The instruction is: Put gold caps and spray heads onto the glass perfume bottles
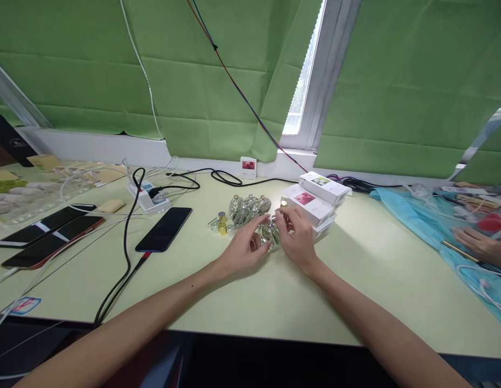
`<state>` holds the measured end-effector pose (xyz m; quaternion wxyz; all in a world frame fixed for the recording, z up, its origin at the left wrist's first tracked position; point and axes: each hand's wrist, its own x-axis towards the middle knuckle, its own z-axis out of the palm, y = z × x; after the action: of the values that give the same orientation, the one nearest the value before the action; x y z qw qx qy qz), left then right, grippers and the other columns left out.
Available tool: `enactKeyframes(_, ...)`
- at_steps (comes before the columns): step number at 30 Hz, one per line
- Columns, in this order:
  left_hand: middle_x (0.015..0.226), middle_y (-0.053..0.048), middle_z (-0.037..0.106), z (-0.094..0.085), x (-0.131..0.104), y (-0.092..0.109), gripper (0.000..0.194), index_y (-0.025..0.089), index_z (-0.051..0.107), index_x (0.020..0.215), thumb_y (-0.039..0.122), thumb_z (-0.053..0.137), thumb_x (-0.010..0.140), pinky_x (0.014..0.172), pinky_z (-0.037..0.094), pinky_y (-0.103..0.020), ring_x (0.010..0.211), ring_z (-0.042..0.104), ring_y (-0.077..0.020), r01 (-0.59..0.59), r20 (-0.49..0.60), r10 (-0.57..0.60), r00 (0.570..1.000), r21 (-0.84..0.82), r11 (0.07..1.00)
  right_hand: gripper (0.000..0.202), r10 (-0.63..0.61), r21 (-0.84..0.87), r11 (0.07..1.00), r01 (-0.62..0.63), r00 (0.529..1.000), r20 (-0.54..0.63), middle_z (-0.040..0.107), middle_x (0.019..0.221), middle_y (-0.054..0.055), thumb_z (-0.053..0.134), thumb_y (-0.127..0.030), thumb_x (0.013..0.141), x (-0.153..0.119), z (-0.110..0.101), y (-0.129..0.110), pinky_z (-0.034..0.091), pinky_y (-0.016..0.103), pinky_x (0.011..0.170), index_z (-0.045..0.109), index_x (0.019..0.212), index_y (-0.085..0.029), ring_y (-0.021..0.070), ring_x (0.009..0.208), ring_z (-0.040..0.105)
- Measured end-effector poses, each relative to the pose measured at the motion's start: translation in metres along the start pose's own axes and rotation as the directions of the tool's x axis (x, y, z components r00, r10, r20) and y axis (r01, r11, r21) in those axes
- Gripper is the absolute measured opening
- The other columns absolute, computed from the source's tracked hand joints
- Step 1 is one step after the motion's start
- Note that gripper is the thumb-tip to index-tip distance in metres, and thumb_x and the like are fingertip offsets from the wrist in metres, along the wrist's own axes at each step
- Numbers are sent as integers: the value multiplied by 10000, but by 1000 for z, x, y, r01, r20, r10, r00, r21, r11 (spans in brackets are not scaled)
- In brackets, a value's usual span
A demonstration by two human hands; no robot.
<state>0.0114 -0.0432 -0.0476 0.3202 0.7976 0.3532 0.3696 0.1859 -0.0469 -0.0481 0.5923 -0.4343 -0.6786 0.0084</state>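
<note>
A cluster of small clear glass bottles [250, 208] with shiny tops stands on the pale table. My left hand [245, 245] is at the front of the cluster, thumb and fingers apart and curved around its near left side. To its right, my right hand [297, 237] has its fingers pinched together over the nearer bottles [269, 235]; what they hold, if anything, is too small to tell. Gold and silver caps [222, 223] lie left of the bottles. Just beyond my right hand are stacked white boxes [315, 202] with pictures on them.
A black phone [164, 229] and a white power strip [148, 198] with cables lie left. Two more phones [52, 240] are farther left. At the right, another person's hand [482, 245] is over blue plastic sheeting [420, 218]. A small white card [248, 167] stands at the back.
</note>
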Motion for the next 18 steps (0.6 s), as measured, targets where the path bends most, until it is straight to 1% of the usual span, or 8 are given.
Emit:
enactKeyframes(2,908,-56,712,0,0,0,609,179,468,1488,327,642,922,520,471,-251,571,586,-125,7,-2,-7,1000,2,1000,210,-24,-14,1000,24,1000,7,575,897,49,504,-305,1057,0,0,1,539,285,620,680,1079,-193,147,700,590)
enactKeyframes(4,958,-73,726,0,0,-1,600,179,468,1480,327,640,924,521,474,-252,559,581,-116,7,-7,-7,1000,6,1000,221,-59,-34,998,59,998,5,585,910,58,495,-295,1060,1,-1,1,546,287,613,680,1135,-199,160,726,602)
enactKeyframes(7,1166,-121,719,0,0,-2,569,186,477,1454,321,637,925,533,492,-262,536,563,-86,-6,-23,7,1000,8,1000,222,-96,-51,994,95,995,-9,619,950,71,493,-280,1061,2,-1,1,554,282,590,658,1188,-202,162,733,615)
enactKeyframes(9,1289,-132,681,0,0,-2,537,199,489,1430,318,634,927,542,506,-268,535,565,-72,-10,-39,10,999,3,1000,209,-107,-54,993,106,994,-25,642,983,80,498,-270,1059,2,-2,0,559,277,578,635,1202,-200,159,740,622)
enactKeyframes(10,1318,-129,667,0,0,-2,519,205,496,1417,317,632,929,545,511,-270,540,570,-71,-11,-47,11,999,1,1000,200,-113,-55,992,111,993,-37,650,992,83,504,-264,1057,3,-2,0,557,273,570,624,1202,-197,158,745,625)
enactKeyframes(14,1323,-111,659,0,0,0,481,217,506,1383,306,627,925,543,510,-272,552,581,-75,-8,-64,9,998,15,1000,175,-132,-44,991,128,987,-93,666,992,84,535,-254,1046,3,-2,0,552,262,553,596,1197,-190,167,803,651)
enactKeyframes(18,1392,-111,621,-1,0,0,536,242,454,1418,296,629,914,542,500,-274,561,592,-74,50,-36,-48,998,43,998,141,-164,-46,986,159,978,-131,674,974,75,569,-248,1036,5,-2,-1,561,263,569,595,1165,-198,172,837,669)
